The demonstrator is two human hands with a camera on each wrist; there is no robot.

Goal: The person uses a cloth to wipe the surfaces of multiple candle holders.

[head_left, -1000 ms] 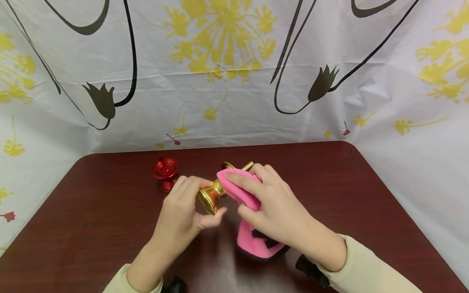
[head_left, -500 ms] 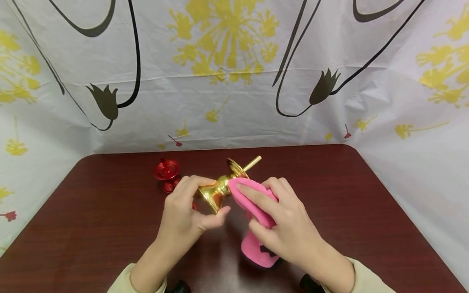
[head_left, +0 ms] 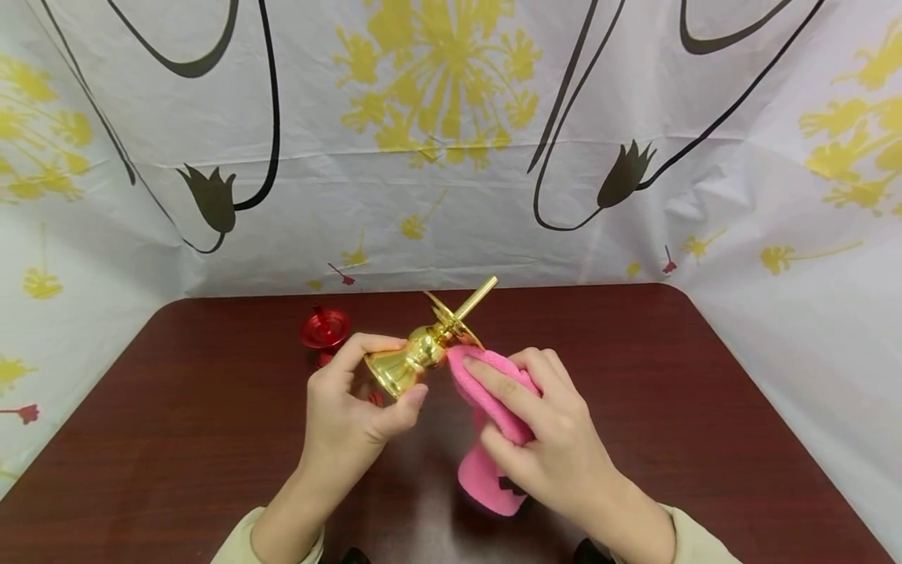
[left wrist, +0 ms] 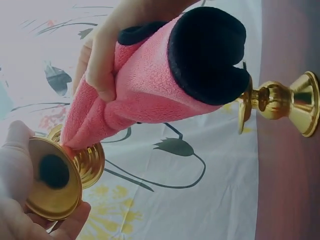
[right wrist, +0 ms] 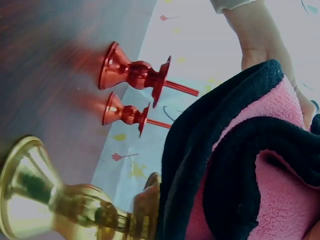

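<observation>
My left hand (head_left: 352, 399) grips a gold candlestick (head_left: 423, 348) by its flared base, thumb below and fingers above. The candlestick is tilted, its dish and spike pointing up and right. In the left wrist view the underside of its base (left wrist: 67, 195) shows a dark round centre. My right hand (head_left: 550, 431) pinches a folded pink cloth (head_left: 493, 392) with dark edging, and its tip touches the candlestick just below the dish. The cloth's loose end (head_left: 486, 482) hangs down. A second gold candlestick (right wrist: 30, 195) stands upright on the table, not visible in the head view.
Two red candlesticks stand on the table: a larger-looking one (right wrist: 137, 75) and another (right wrist: 127, 115) beside it. In the head view one red candlestick (head_left: 325, 329) is behind my left hand. A patterned white sheet (head_left: 451, 196) hangs behind the dark wooden table (head_left: 705, 439).
The right hand with the cloth has drawn back from the dish and spike, down and to the right, uncovering them. The left hand has tilted the candlestick's spike end upward.
</observation>
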